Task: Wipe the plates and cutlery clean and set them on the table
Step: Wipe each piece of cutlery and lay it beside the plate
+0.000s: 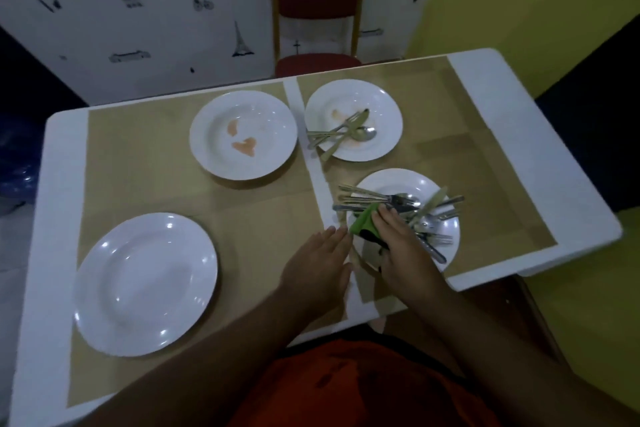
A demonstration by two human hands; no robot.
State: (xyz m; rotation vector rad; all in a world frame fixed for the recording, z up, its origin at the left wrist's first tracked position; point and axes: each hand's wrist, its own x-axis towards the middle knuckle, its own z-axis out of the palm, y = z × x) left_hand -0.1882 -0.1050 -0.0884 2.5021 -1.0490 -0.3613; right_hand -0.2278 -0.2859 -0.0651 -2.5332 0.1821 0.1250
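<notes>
Early yet. Gripping cloth (362,224) in right hand (398,246), probably wiping cutlery (412,204); resting left hand (318,260) flat, empty. Done: near-left plate (145,282). Left: far plates (221,163), stained.

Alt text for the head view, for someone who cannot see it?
Right hand holds a green cloth on a plate piled with cutlery, left hand open beside it. Two stained plates and one clean plate share the table.
</notes>
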